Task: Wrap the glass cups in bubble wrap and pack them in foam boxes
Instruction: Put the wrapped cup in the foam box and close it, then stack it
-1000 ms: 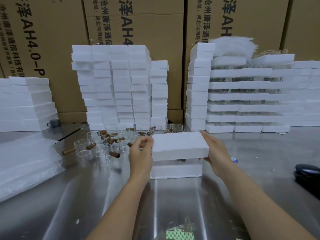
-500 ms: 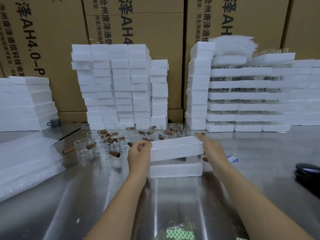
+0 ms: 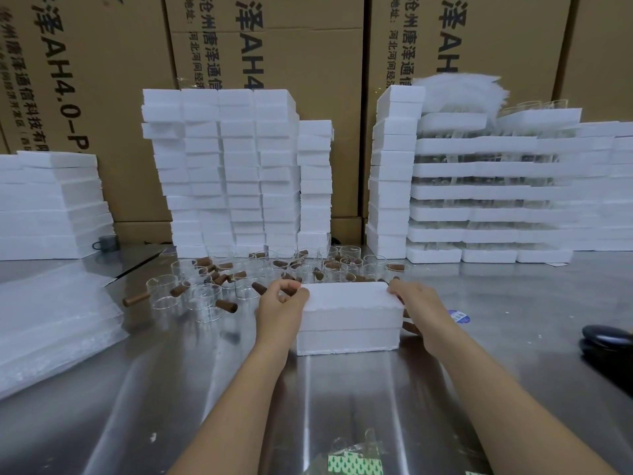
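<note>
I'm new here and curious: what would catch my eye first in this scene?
The left hand and right hand grip the ends of a foam lid seated on a foam box at centre. Behind lie glass cups with brown handles, and tall foam box stacks rise against cardboard cartons.

Both bare forearms reach forward. The left hand [image 3: 281, 308] pinches the foam lid [image 3: 349, 298] at one end; the right hand [image 3: 423, 311] apparently clasps the other.
</note>
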The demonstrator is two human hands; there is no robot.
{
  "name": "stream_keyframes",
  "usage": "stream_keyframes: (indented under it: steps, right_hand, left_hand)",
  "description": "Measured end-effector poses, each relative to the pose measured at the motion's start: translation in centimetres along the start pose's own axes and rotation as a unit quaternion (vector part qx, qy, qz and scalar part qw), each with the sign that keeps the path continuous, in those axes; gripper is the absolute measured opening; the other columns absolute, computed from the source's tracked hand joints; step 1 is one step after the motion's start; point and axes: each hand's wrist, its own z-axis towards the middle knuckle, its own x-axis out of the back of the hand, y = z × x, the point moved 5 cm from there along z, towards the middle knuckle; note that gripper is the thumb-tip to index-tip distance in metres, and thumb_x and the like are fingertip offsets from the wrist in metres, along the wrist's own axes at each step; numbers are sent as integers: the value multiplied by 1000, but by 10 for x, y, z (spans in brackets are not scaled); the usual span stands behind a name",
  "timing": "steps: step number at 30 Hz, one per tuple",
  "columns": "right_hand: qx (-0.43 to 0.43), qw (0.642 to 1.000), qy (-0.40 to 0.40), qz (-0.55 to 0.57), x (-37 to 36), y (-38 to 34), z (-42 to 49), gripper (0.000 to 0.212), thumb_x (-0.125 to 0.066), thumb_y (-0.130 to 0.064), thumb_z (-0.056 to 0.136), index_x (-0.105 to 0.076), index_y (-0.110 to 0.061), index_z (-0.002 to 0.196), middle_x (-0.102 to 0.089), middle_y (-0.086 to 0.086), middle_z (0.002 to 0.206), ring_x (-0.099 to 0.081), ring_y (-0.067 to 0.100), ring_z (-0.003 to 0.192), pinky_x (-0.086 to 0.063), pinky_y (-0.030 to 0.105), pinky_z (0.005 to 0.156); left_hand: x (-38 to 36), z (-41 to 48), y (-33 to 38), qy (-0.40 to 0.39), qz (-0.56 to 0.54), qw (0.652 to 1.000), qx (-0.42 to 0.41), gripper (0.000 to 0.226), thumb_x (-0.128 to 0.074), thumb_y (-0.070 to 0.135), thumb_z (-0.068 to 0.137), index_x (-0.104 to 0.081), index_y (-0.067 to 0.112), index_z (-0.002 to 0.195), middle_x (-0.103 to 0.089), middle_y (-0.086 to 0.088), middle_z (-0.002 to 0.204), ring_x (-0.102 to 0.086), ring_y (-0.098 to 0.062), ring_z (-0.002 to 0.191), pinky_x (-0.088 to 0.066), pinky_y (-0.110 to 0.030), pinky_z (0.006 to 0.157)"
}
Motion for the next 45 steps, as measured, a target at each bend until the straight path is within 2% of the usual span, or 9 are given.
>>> stream_keyframes:
  steps: [9, 15, 19, 23, 27, 32, 37, 42, 45]
  right_hand:
    - [-11, 1000, -7, 27, 1, 6, 3, 24, -75, -41, 92, -74, -20, 104, -73, 5, 107, -67, 23, 98, -53, 37, 75]
    - [-21, 999, -15, 26, 0, 9, 4, 41, -76, -43, 86, -73, -10, 110, -77, 9, 107, -71, 29, 106, -52, 53, 108]
    - [-26, 999, -35, 28, -1, 10, 4, 33, -77, -45, 88, -74, -19, 107, -78, 5, 106, -72, 26, 104, -54, 53, 106]
    - [-31, 998, -54, 33, -1, 9, 4, 36, -76, -45, 91, -72, -17, 115, -79, 8, 109, -72, 27, 105, -57, 49, 101]
    - [-38, 994, -74, 67, -3, 8, 0, 35, -74, -37, 95, -71, -12, 118, -80, 8, 94, -72, 25, 84, -61, 35, 72]
    - [-39, 994, -80, 62, -1, 8, -1, 34, -73, -36, 96, -72, -13, 120, -81, 9, 101, -74, 30, 94, -61, 44, 93]
    - [-50, 992, -85, 83, 3, 11, 0, 36, -73, -34, 93, -73, -10, 119, -80, 10, 101, -75, 28, 93, -61, 37, 77]
    - [-49, 991, -95, 81, 6, 8, -5, 33, -74, -32, 91, -73, -9, 114, -79, 9, 96, -74, 23, 82, -59, 33, 71]
    - [-5, 993, -103, 50, -1, -4, -14, 26, -71, -34, 93, -72, -19, 115, -79, 3, 101, -75, 17, 82, -60, 33, 70]
  left_hand:
    - [-4, 2, -4, -3, -2, 1000, 6, 4, -68, 21, 97, -67, 21, 101, -58, -5, 86, -57, -24, 80, -46, -36, 71]
    - [-1, 3, -14, -2, -40, 995, 95, 24, -70, 29, 95, -61, 14, 112, -65, -9, 100, -57, -23, 78, -41, -32, 61]
    - [-2, 1, -22, -43, -53, 982, 179, 40, -66, 32, 93, -63, 4, 121, -49, -4, 75, -42, -16, 53, -31, -26, 49]
    - [-2, 1, -21, -59, -35, 980, 187, 43, -63, 37, 90, -63, 8, 122, -51, -6, 80, -44, -19, 59, -34, -28, 53]
    - [1, -1, -20, -22, 15, 986, 167, 44, -65, 54, 83, -66, 12, 98, -71, -7, 91, -65, -25, 75, -45, -31, 63]
    - [2, -3, -13, 8, 36, 990, 135, 39, -66, 52, 91, -68, 13, 93, -74, -9, 100, -70, -27, 90, -47, -34, 70]
    - [-8, -12, -3, -13, -14, 995, 100, 44, -73, 56, 69, -61, 16, 83, -70, -5, 95, -70, -32, 93, -50, -40, 76]
    - [-9, -14, 0, -7, -55, 993, 106, 28, -84, 40, 75, -75, 18, 90, -73, -4, 97, -70, -29, 94, -60, -47, 88]
    - [-2, -14, 3, 21, -82, 990, 111, 41, -81, 44, 63, -77, 21, 97, -75, -3, 104, -71, -29, 101, -58, -52, 98]
